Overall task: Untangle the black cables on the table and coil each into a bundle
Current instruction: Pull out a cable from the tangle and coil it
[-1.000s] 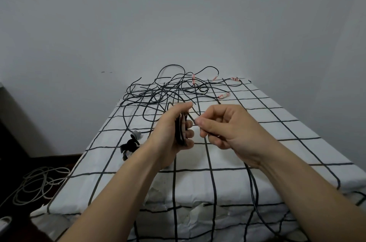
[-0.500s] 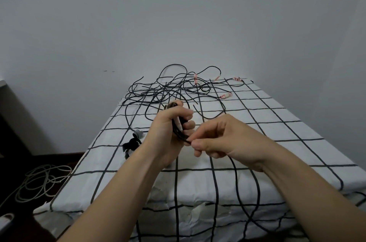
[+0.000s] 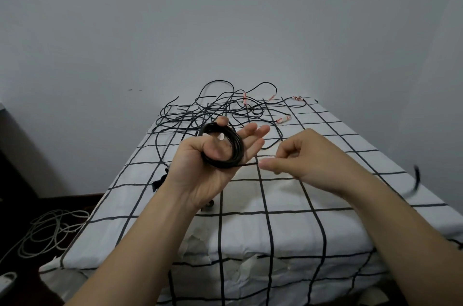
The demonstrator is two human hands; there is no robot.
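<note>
Head view showed one coil [image 3: 236, 149] nearly wound, held above the table [image 3: 350, 218] on the left hand's [image 3: 200, 170] curled thumb, the right hand [image 3: 308, 157] pinching its tail [image 3: 248, 164]. The tangle [image 3: 213, 111] at the far end lay unsorted; most work seemingly remained.

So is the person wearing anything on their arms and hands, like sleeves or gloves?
No. Both forearms are bare, with no sleeves in view. The left hand and right hand have no gloves, and I see no rings on the fingers, no watch, no bracelet.
</note>
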